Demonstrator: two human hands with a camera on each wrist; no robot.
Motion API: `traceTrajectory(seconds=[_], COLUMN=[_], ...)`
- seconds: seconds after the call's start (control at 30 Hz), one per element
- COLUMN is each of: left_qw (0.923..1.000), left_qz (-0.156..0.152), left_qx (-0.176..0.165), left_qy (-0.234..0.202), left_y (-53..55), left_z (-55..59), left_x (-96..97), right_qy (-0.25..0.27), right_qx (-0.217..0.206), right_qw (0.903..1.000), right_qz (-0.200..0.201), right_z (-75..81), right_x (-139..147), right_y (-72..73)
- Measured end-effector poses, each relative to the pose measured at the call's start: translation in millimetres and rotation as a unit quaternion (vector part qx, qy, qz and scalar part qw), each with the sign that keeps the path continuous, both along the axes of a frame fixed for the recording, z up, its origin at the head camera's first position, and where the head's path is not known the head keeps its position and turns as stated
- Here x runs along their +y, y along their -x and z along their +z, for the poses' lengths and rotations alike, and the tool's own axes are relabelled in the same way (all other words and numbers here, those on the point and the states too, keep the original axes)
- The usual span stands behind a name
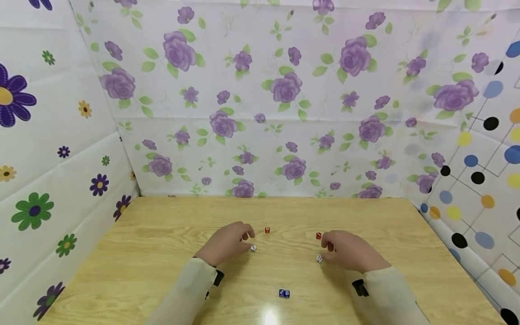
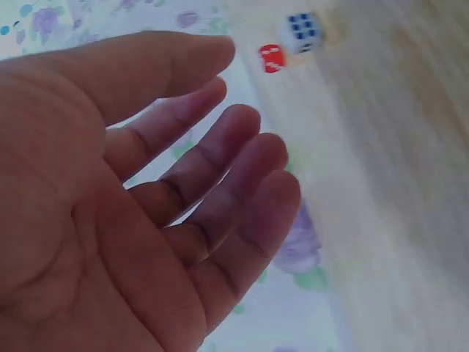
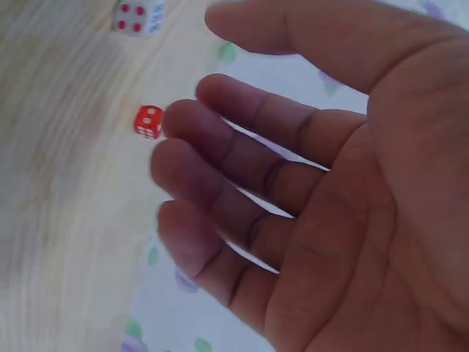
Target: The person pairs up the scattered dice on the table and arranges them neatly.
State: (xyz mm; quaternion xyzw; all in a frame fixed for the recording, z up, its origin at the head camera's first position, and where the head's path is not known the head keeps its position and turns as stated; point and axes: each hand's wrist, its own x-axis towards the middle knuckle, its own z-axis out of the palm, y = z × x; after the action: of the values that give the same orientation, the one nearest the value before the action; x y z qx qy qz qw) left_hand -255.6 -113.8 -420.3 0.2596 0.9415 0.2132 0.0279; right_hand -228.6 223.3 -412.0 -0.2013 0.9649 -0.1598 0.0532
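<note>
My left hand [image 1: 226, 243] is over the left of the table, its thumb tip close beside a white die [image 1: 253, 248]. Slightly farther back lies a red die [image 1: 267, 230]. Across from it, my right hand [image 1: 352, 251] has its thumb tip next to another white die [image 1: 319, 259], while a second red die [image 1: 318, 235] lies by its fingertips. In the left wrist view, the palm [image 2: 88, 242] holds nothing and the fingers are loosely bent. The right wrist view likewise has a bare palm [image 3: 352, 213], with the red die [image 3: 148, 122] beyond the fingertips.
Two blue dice [image 1: 284, 293] sit side by side nearer the front of the wooden table [image 1: 162, 280]. Flower-patterned cloth [image 1: 260, 117] hangs behind the table's back edge. More patterned cloth rises at the left and right sides.
</note>
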Motion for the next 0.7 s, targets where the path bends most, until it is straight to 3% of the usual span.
traceTrajectory(seconds=[0.17, 0.3, 0.7], left_qw=[0.9989, 0.9979, 0.9993], left_qz=[-0.017, -0.027, -0.005], left_qx=[-0.043, -0.059, -0.037], left_qy=[-0.003, -0.010, -0.007], left_y=[7.6, 6.9, 2.8], left_z=[-15.1, -18.6, -18.5], left_x=[1.3, 4.5, 6.9], right_qy=[0.015, 0.021, -0.003], right_qx=[-0.024, -0.024, 0.001], right_qw=[0.9996, 0.9995, 1.0000], right_qz=[0.004, 0.003, 0.002], right_z=[-12.9, -19.2, -24.0], right_x=[-1.4, -4.2, -9.2], right_y=[2.6, 2.8, 4.9])
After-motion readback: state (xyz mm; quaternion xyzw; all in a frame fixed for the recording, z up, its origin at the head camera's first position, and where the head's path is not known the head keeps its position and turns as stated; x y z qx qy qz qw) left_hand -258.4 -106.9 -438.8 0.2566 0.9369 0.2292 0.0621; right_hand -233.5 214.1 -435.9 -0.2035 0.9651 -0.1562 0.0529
